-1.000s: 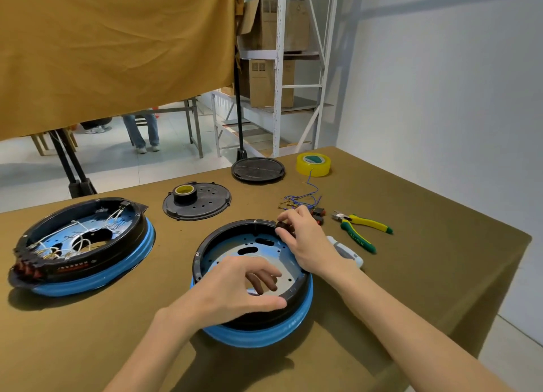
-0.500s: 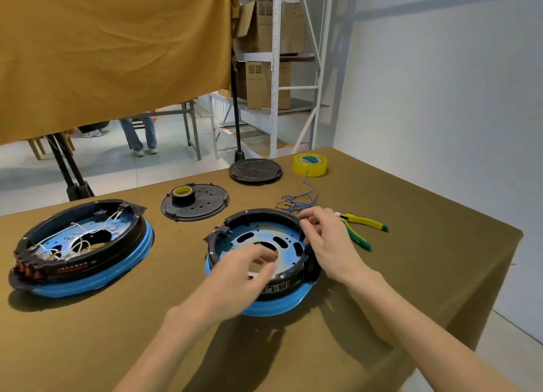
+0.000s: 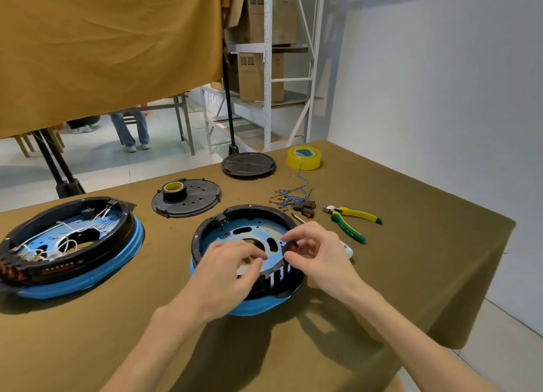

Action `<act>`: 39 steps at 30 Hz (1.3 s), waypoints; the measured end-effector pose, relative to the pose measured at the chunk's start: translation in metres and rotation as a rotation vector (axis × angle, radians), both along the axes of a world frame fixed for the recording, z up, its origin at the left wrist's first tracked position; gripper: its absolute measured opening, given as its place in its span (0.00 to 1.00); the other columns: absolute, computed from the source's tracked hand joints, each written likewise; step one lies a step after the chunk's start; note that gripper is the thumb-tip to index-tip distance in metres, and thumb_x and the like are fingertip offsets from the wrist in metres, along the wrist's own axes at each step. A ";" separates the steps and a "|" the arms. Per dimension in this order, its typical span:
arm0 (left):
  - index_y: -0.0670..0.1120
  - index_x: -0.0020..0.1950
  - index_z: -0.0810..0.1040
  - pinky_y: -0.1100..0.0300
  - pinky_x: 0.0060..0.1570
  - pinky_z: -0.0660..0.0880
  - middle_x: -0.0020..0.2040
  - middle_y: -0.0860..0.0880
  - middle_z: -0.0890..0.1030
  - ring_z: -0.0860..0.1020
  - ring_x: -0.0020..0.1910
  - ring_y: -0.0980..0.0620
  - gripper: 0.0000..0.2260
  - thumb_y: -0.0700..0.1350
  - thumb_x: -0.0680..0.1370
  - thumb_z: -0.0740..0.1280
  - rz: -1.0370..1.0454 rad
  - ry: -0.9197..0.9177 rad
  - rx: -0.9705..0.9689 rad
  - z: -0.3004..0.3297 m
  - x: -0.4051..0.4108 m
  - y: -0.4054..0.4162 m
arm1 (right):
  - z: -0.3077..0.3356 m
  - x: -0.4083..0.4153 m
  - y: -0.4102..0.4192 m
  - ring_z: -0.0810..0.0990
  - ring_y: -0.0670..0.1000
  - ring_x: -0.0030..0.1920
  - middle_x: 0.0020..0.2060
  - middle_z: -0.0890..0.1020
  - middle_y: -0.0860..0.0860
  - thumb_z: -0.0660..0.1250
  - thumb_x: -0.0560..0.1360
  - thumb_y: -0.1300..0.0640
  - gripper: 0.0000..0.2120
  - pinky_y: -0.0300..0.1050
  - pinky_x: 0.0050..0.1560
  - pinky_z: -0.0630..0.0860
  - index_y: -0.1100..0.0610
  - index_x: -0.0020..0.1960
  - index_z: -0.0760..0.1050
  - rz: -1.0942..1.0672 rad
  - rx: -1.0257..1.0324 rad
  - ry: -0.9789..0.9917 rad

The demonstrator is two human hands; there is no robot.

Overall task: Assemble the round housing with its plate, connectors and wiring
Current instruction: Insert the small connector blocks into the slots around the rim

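A round black housing (image 3: pixel 249 212) on a blue ring sits in front of me, with a blue metal plate (image 3: pixel 229 234) inside. My right hand (image 3: pixel 316 252) pinches a small red and black connector (image 3: pixel 292 247) at the housing's right inner rim. Over the near rim, my left hand (image 3: pixel 226 271) rests on the housing with its fingers on the plate. More red connectors (image 3: pixel 305 208) and blue wires (image 3: pixel 289 193) lie just behind the housing.
A second housing (image 3: pixel 70 244) with white wiring sits at the left. A black cover with a tape roll (image 3: pixel 186 197), a black lid (image 3: pixel 248 164), yellow tape (image 3: pixel 304 157) and pliers (image 3: pixel 351 219) lie behind and right. The table's edge drops off at the right.
The housing has turned, and its slotted side now faces me. My right hand went to the parts behind the housing and came back holding a red connector at the rim.
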State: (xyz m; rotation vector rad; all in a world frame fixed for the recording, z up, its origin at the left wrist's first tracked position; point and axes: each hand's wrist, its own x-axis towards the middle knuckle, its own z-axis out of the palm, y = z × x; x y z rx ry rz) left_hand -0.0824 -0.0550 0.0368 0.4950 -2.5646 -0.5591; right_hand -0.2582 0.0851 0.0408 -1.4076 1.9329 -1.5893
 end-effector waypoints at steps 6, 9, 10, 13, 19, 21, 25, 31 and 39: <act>0.60 0.66 0.81 0.62 0.50 0.76 0.50 0.63 0.85 0.78 0.43 0.66 0.15 0.59 0.80 0.67 -0.052 -0.109 -0.023 -0.003 -0.006 0.014 | 0.002 0.000 0.009 0.81 0.49 0.49 0.53 0.80 0.47 0.76 0.72 0.65 0.11 0.46 0.51 0.81 0.50 0.49 0.88 0.060 0.031 0.024; 0.61 0.64 0.83 0.70 0.52 0.75 0.51 0.69 0.82 0.78 0.53 0.70 0.13 0.51 0.79 0.72 -0.123 -0.244 0.151 0.011 0.009 -0.014 | 0.004 -0.001 0.018 0.81 0.50 0.44 0.53 0.81 0.47 0.75 0.72 0.68 0.16 0.47 0.51 0.82 0.50 0.53 0.87 0.098 0.033 -0.020; 0.61 0.62 0.83 0.72 0.52 0.73 0.51 0.70 0.81 0.77 0.54 0.71 0.12 0.51 0.79 0.73 -0.127 -0.279 0.172 0.013 0.014 -0.022 | 0.004 -0.001 0.020 0.80 0.50 0.44 0.53 0.81 0.47 0.74 0.72 0.69 0.17 0.48 0.51 0.82 0.50 0.54 0.86 0.098 0.044 -0.015; 0.64 0.55 0.82 0.67 0.50 0.72 0.51 0.65 0.79 0.75 0.53 0.67 0.07 0.56 0.78 0.71 -0.100 -0.303 0.178 0.015 0.019 -0.028 | 0.003 0.004 0.021 0.81 0.50 0.45 0.51 0.82 0.46 0.73 0.72 0.68 0.17 0.50 0.52 0.82 0.51 0.56 0.84 0.123 0.063 0.025; 0.59 0.65 0.79 0.65 0.53 0.77 0.53 0.64 0.81 0.77 0.55 0.63 0.13 0.54 0.80 0.69 -0.104 -0.062 0.171 0.007 -0.001 0.007 | 0.001 0.012 0.015 0.82 0.49 0.47 0.50 0.82 0.43 0.75 0.72 0.63 0.16 0.50 0.50 0.82 0.49 0.57 0.84 0.129 0.079 0.103; 0.57 0.65 0.80 0.69 0.54 0.76 0.53 0.64 0.82 0.79 0.55 0.63 0.13 0.52 0.80 0.69 -0.142 -0.004 0.208 0.005 -0.003 0.010 | 0.000 0.014 0.013 0.82 0.49 0.47 0.51 0.82 0.42 0.75 0.73 0.61 0.16 0.49 0.49 0.82 0.49 0.58 0.84 0.129 0.076 0.108; 0.59 0.63 0.82 0.73 0.54 0.74 0.52 0.67 0.83 0.81 0.55 0.64 0.10 0.50 0.82 0.68 -0.144 0.081 0.270 0.004 -0.003 0.012 | 0.001 0.015 0.012 0.81 0.48 0.44 0.52 0.83 0.43 0.75 0.75 0.58 0.15 0.43 0.47 0.81 0.48 0.61 0.84 0.134 0.055 0.103; 0.60 0.66 0.81 0.76 0.58 0.70 0.60 0.70 0.80 0.76 0.63 0.68 0.14 0.54 0.82 0.64 -0.215 0.025 0.322 0.008 0.000 0.012 | 0.001 0.017 0.010 0.87 0.54 0.42 0.52 0.83 0.48 0.74 0.78 0.58 0.12 0.48 0.46 0.84 0.52 0.61 0.85 0.168 -0.001 -0.148; 0.54 0.58 0.83 0.54 0.53 0.77 0.47 0.57 0.83 0.80 0.51 0.53 0.15 0.56 0.84 0.59 -0.206 0.056 0.186 0.003 -0.004 0.012 | 0.004 0.019 0.009 0.86 0.56 0.51 0.53 0.84 0.54 0.66 0.83 0.60 0.11 0.47 0.55 0.82 0.55 0.59 0.86 0.246 -0.036 -0.313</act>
